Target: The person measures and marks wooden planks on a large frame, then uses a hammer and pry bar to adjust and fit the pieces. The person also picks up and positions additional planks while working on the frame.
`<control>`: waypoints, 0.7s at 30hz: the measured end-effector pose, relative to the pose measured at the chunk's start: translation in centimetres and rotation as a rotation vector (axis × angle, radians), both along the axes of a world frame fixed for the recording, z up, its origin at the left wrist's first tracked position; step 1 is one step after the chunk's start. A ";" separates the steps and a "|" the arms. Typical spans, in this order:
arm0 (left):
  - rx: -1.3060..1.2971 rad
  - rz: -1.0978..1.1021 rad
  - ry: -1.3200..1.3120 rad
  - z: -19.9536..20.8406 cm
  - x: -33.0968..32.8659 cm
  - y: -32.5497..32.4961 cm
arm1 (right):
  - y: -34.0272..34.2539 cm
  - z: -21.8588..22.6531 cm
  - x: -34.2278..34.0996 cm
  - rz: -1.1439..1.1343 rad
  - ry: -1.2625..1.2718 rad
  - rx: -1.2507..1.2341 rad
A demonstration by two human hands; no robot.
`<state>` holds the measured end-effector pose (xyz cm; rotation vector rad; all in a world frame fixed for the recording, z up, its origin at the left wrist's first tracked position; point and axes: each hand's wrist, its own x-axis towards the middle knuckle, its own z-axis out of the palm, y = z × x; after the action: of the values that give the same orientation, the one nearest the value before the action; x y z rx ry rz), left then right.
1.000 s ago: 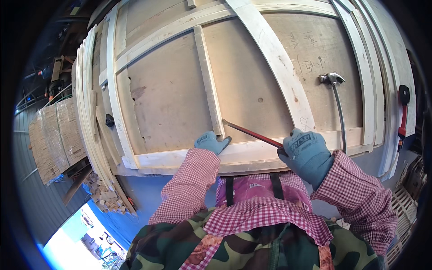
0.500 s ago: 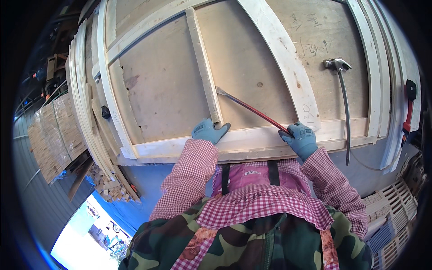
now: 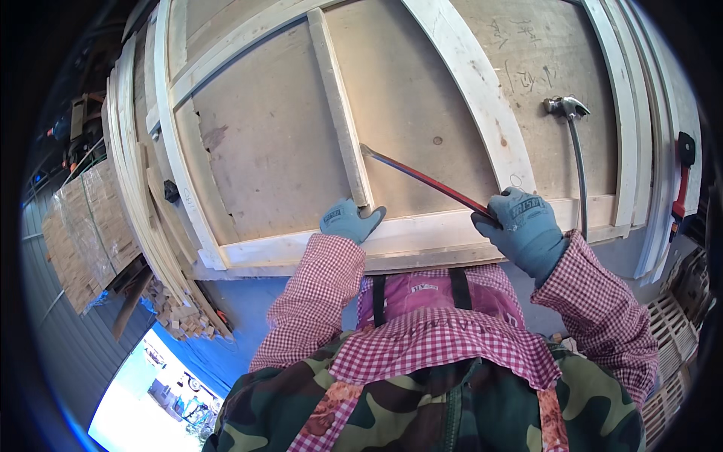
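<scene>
One red pry bar (image 3: 433, 183) gripped by my right hand (image 3: 527, 230); left hand (image 3: 350, 221) at batten (image 3: 335, 105), fingers' hold unclear. Uneven push could skid tip (image 3: 365, 150).

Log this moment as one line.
Left hand: at near end of slat; right hand: holding red pry bar; bar tip: at slat; hammer: on panel

And over on the left it's a grey corrugated wall (image 3: 68, 331), slanting down to a bright opening (image 3: 128, 410) where white light pours in! A blue sheet (image 3: 199, 365) hangs right beside it. Up the left side, a plastic-wrapped wood stack (image 3: 94, 237); below, heaped offcuts (image 3: 184, 318). Far right, pale slatted crates (image 3: 672, 331) crowd the lower edge.
</scene>
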<state>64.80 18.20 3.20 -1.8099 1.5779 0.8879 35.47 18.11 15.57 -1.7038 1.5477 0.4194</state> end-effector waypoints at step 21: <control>0.107 0.103 -0.059 0.3 -0.9 -0.4 | 4.9 -10.6 -0.8 -0.140 -0.059 0.016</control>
<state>63.86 17.75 3.49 -1.8372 1.3851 0.9389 34.64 22.97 5.01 -1.5704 1.6052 0.3060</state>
